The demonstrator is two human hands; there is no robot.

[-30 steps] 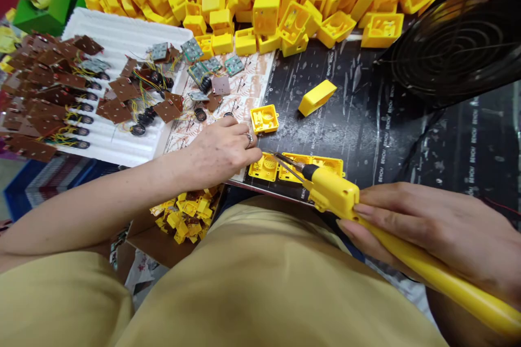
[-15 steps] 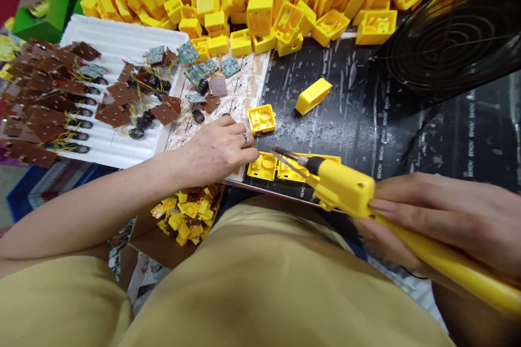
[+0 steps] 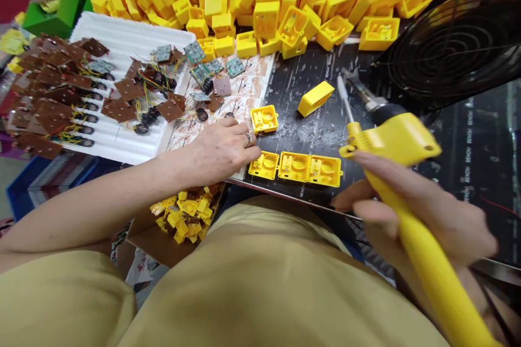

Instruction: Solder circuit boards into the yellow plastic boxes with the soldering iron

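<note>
My right hand (image 3: 423, 211) is wrapped round a yellow soldering iron (image 3: 402, 138) with a dark collar, its metal tip pointing up and away over the black bench top. My left hand (image 3: 215, 149) rests at the bench's near edge, fingers curled, its fingertips by a small open yellow case (image 3: 265, 166). What its fingers press on, if anything, is hidden. Two more open cases (image 3: 293, 167) (image 3: 324, 170) stand in line to the right. Beyond them are another open case (image 3: 264, 119) and a yellow case on its side (image 3: 316, 98).
Yellow cases (image 3: 266, 19) are heaped at the back. A white foam tray (image 3: 134, 38) at the left bears brown boards (image 3: 129, 91) with wires and small round black parts. A black fan (image 3: 443, 59) stands at the back right. Below the bench, a carton holds yellow pieces (image 3: 183, 217).
My right hand has swung the iron's tip up and to the right, away from the row of cases, and turned the tool. My left hand has stayed nearly in place.
</note>
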